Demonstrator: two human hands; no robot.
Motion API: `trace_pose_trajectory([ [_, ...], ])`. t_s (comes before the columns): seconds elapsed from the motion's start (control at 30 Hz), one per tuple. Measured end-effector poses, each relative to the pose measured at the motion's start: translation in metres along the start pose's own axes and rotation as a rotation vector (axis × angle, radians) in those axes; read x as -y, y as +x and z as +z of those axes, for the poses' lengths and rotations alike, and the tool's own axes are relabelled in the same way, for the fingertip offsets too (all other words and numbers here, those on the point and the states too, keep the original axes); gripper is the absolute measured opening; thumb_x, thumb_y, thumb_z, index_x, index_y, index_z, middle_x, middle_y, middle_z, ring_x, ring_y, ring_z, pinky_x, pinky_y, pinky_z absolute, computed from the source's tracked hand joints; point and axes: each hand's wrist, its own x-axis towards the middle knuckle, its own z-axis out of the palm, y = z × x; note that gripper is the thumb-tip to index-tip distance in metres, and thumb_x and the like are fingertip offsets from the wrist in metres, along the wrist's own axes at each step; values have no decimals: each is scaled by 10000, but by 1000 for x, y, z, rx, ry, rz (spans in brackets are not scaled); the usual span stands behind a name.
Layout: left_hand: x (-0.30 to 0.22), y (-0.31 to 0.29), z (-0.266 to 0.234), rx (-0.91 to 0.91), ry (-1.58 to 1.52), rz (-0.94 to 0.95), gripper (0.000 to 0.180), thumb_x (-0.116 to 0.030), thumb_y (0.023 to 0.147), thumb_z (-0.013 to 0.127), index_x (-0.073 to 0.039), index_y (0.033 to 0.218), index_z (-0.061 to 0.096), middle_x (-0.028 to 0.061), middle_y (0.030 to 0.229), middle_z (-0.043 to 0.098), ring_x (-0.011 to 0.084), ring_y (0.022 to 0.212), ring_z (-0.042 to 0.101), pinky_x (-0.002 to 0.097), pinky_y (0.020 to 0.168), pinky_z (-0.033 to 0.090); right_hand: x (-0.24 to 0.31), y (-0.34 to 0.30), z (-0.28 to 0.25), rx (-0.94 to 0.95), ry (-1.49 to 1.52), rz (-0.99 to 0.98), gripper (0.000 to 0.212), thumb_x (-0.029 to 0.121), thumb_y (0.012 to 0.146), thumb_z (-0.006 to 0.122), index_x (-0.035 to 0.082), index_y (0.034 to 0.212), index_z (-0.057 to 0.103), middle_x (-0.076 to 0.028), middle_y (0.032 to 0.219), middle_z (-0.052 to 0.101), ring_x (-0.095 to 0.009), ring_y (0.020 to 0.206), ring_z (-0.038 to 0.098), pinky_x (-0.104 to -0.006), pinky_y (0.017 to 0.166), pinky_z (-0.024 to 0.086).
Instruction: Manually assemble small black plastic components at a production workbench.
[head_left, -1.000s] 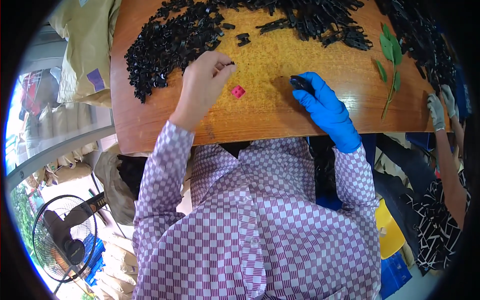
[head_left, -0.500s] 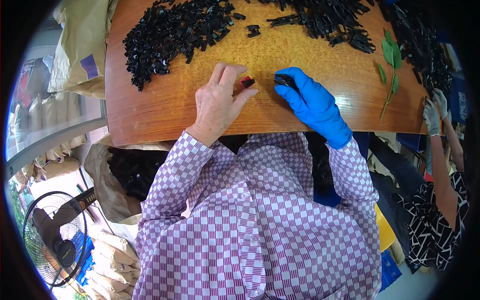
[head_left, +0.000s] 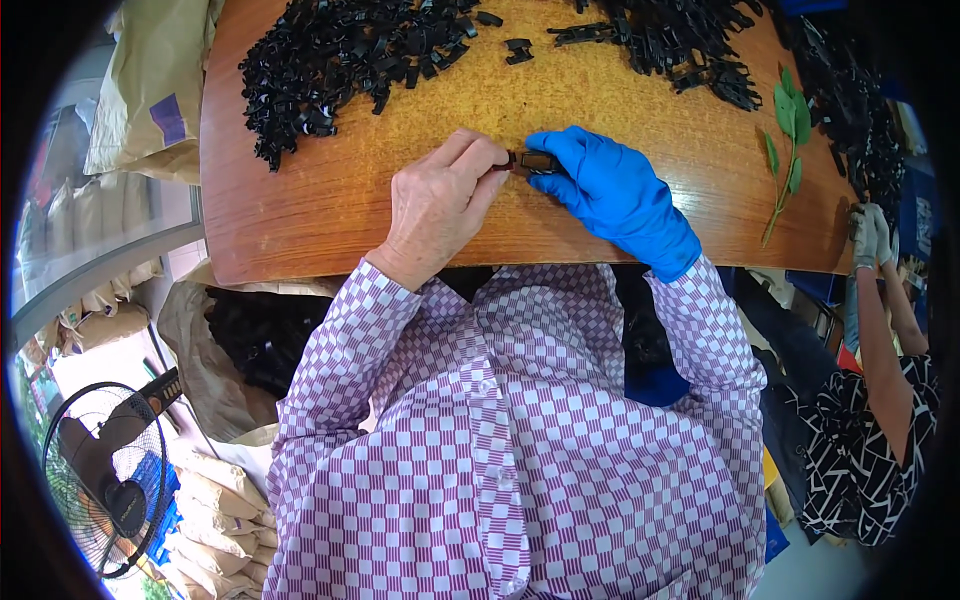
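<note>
My bare left hand [head_left: 432,198] pinches a small red and black piece [head_left: 508,162] between thumb and fingertips, mostly hidden by them. In its blue glove, my right hand [head_left: 618,195] grips a black plastic part [head_left: 538,162] with a narrow rectangular opening. The two pieces meet end to end just above the table, between my hands. Whether one sits inside the other I cannot tell.
Heaps of small black clips [head_left: 350,60] and longer black parts [head_left: 680,50] lie on the wooden table [head_left: 300,220]. A single clip [head_left: 518,50] lies between them. A leafy stem [head_left: 785,160] rests at right, near a co-worker's gloved hands [head_left: 872,235]. A fan [head_left: 110,480] stands lower left.
My hands have come together, the left moving slightly right and the right moving left. The red and black piece now touches the black plastic part; before, they were apart.
</note>
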Motion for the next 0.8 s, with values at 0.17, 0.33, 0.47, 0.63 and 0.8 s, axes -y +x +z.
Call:
trace_pose_trajectory([
  [0.17, 0, -3, -1, -23, -24, 51, 96, -71, 829, 701, -72, 901, 638, 42, 929, 654, 227, 772, 675, 316, 624, 527, 1, 2, 0, -8, -32, -42, 326, 338, 910, 643, 132, 1156, 581, -111, 880, 618, -296, 781, 637, -408, 639, 505],
  [0.33, 1, -5, 0, -28, -65, 34, 99, -53, 820, 710, -62, 895, 646, 46, 945, 660, 216, 781, 674, 301, 638, 533, 0, 3, -2, 15, -49, -81, 333, 354, 903, 642, 138, 1148, 576, -96, 852, 606, -276, 756, 630, -404, 615, 497],
  [0.47, 1, -5, 0, -10, -84, 9, 128, -29, 809, 724, -48, 914, 654, 65, 961, 665, 203, 772, 671, 287, 641, 535, 3, 8, -4, 27, -92, -108, 305, 358, 903, 636, 136, 1101, 569, -85, 822, 592, -267, 737, 623, -402, 602, 491],
  [0.63, 4, -4, 1, -10, -120, -5, 123, -31, 812, 726, -49, 910, 655, 69, 943, 660, 208, 763, 668, 291, 641, 535, -1, 10, -6, 31, -113, -145, 260, 337, 913, 626, 117, 1033, 555, -79, 804, 583, -255, 727, 621, -390, 592, 486],
  [0.8, 7, -3, 0, -34, -135, 9, 116, -30, 810, 729, -49, 890, 648, 75, 887, 647, 227, 737, 662, 303, 626, 529, -7, 18, -9, 165, -262, -223, 258, 297, 899, 642, 88, 1012, 540, -88, 802, 573, -258, 727, 614, -394, 601, 483],
])
